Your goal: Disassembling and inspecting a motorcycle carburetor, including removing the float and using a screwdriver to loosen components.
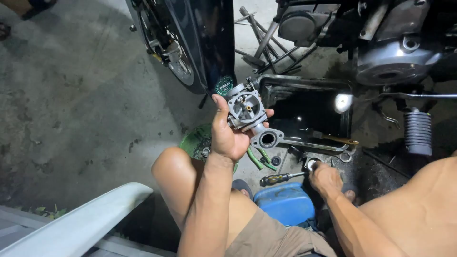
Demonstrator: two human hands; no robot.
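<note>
Your left hand (227,135) grips the grey cast-metal carburettor body (248,113), fingers wrapped round its left side and thumb up, open float chamber facing you and its round flange pointing down-right. Green hoses (259,159) dangle below it. Well below-right of the carburettor, your right hand (325,177) is down at a small round metal part (311,164); whether the fingers pinch it, I cannot tell. A black-and-yellow-handled screwdriver (280,178) lies beneath the carburettor, a black oil tray (304,112) just beside it.

Motorcycle engine (395,52), oil-filled tray (304,112), blue can (285,202), green dish (195,140).
</note>
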